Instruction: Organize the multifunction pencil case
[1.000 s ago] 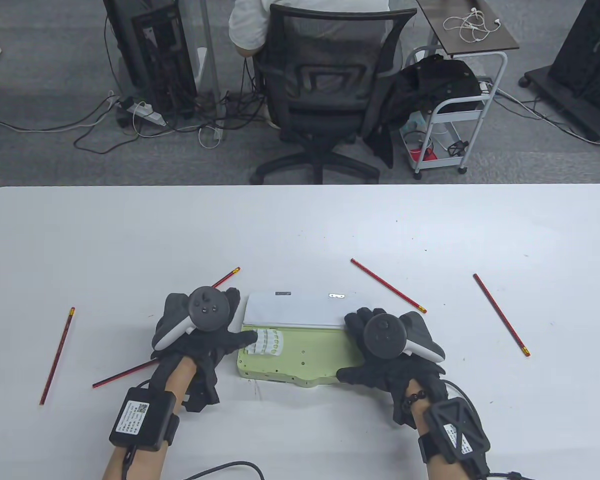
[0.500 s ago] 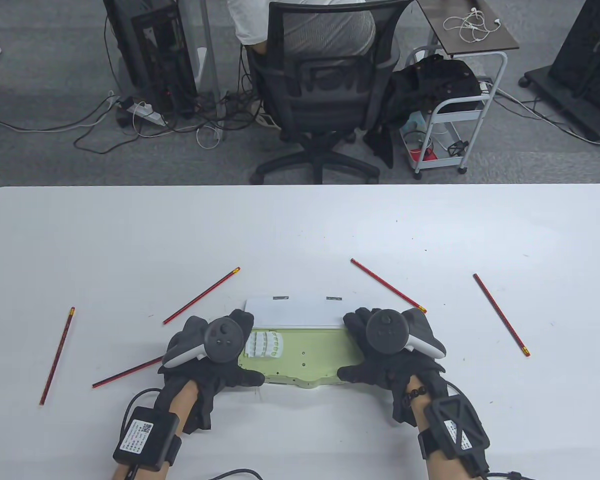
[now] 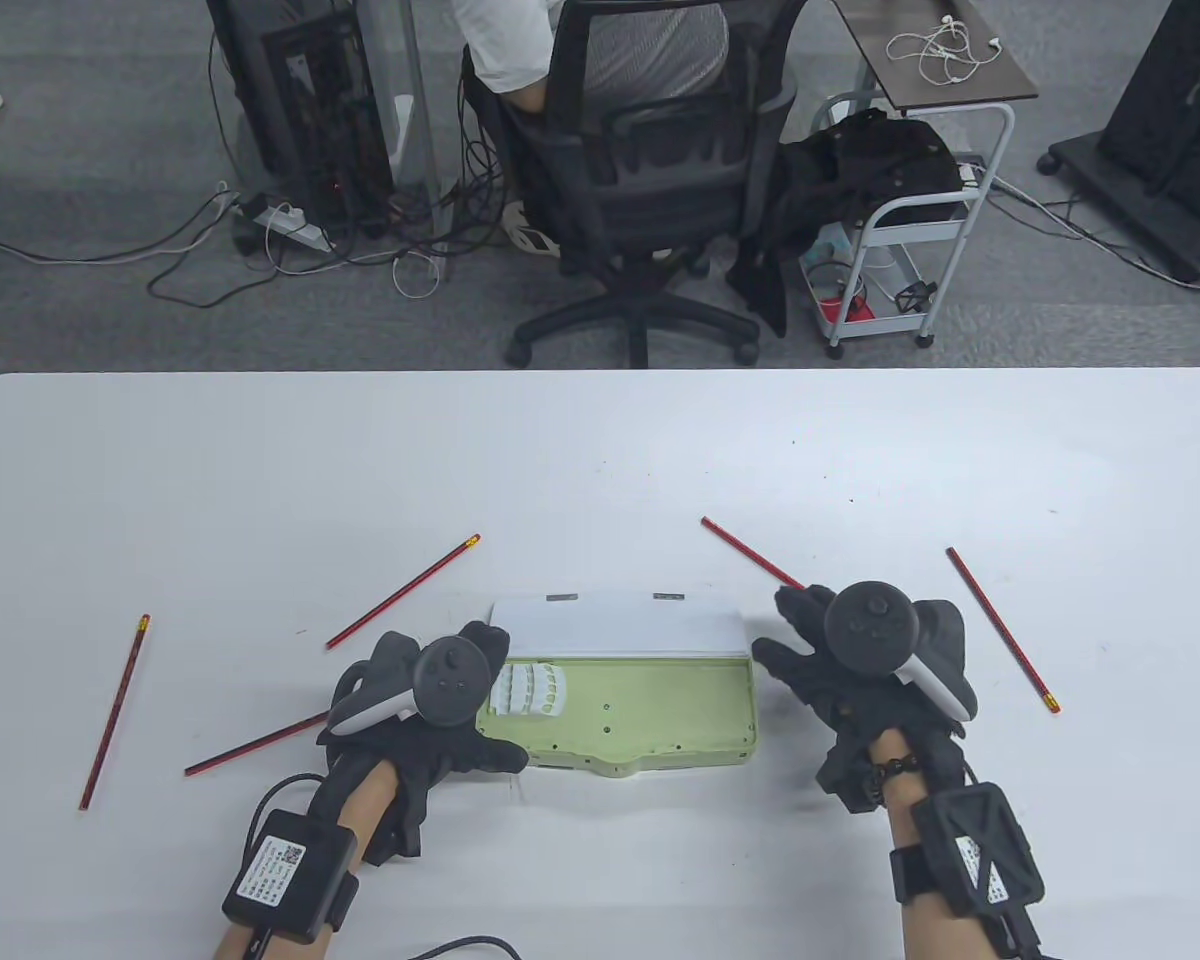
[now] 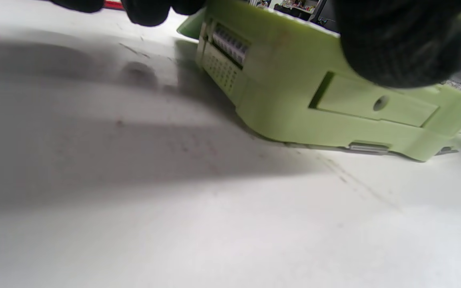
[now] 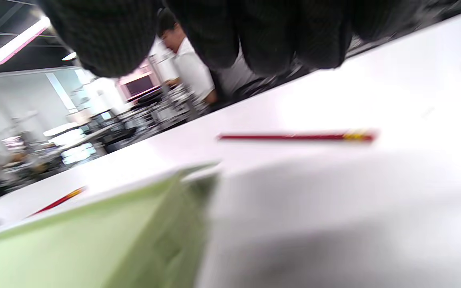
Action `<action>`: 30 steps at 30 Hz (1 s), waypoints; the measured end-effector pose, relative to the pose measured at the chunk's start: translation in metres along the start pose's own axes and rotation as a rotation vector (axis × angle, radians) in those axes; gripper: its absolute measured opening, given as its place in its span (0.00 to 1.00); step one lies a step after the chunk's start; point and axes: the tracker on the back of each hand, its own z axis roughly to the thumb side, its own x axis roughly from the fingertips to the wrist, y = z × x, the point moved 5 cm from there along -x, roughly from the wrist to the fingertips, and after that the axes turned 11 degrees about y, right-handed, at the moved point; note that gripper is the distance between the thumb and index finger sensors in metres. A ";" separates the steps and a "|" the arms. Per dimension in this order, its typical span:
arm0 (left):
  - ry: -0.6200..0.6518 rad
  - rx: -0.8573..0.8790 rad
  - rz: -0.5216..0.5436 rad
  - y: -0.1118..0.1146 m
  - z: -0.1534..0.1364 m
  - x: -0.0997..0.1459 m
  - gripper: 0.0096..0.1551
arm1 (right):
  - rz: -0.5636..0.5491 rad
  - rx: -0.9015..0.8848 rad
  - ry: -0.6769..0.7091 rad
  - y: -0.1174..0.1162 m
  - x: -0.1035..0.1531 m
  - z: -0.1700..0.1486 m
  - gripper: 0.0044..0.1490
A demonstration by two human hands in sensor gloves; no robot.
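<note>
The green pencil case point(image 3: 640, 715) lies open near the front of the table, its white lid point(image 3: 620, 625) raised at the back. A white ribbed pencil holder point(image 3: 530, 688) sits inside at the left. My left hand point(image 3: 480, 700) grips the case's left end, thumb on the front edge and fingers at the lid's corner; the left wrist view shows the thumb point(image 4: 394, 48) on the case point(image 4: 294, 96). My right hand point(image 3: 810, 650) is open and empty just right of the case, fingers over the end of a red pencil point(image 3: 750, 555). That pencil point(image 5: 294, 137) also shows in the right wrist view.
Several more red pencils lie loose: one behind the left hand point(image 3: 403, 592), one partly under the left hand point(image 3: 255, 745), one at the far left point(image 3: 115, 710), one at the right point(image 3: 1000, 630). An office chair point(image 3: 650, 180) stands beyond the table's far edge.
My right hand let go of the case's right end and moved right and back. My left hand shifted from the holder inside the case to gripping its left end.
</note>
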 end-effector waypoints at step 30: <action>-0.004 0.012 -0.008 0.001 0.000 0.000 0.72 | 0.132 0.638 -0.127 -0.063 -0.064 -0.027 0.23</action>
